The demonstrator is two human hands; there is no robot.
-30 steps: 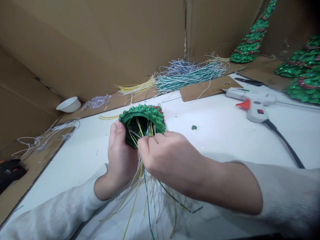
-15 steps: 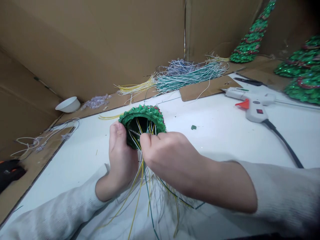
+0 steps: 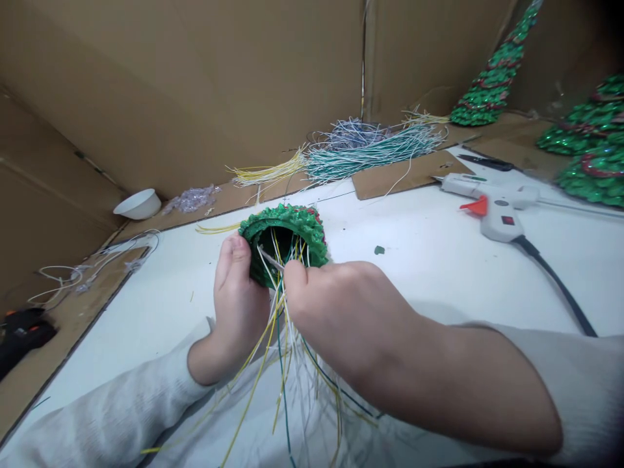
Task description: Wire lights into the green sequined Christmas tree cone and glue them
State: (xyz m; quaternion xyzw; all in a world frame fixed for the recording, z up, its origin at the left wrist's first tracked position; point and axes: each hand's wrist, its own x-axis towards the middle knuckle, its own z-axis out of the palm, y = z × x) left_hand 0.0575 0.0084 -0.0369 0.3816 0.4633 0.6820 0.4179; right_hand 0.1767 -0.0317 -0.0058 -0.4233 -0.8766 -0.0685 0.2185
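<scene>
A green ornamental Christmas tree (image 3: 306,224) lies on its side, its hollow round base facing me. My left hand (image 3: 238,305) grips its left rim, thumb on top. Thin yellow, white and green wires (image 3: 279,318) come out of the dark opening and spread down over the worktop. In front of the opening, my right hand (image 3: 355,318) is closed on a slim greyish tool (image 3: 271,260), whose tip points left into the hollow. The tool's grip is hidden in my fingers, so its exact kind does not show.
A white glue gun (image 3: 497,201) lies at right with its cord. Wire bundles (image 3: 370,153), a white bowl (image 3: 138,205) and clear plastic bits (image 3: 192,198) line the back. More trees (image 3: 492,84) stand at back right. Cardboard walls (image 3: 195,84) enclose the white worktop (image 3: 429,260).
My right hand has drawn back slightly to the right, and more of the slim tool shows. The wires below the base have shifted a little. My left hand keeps its hold.
</scene>
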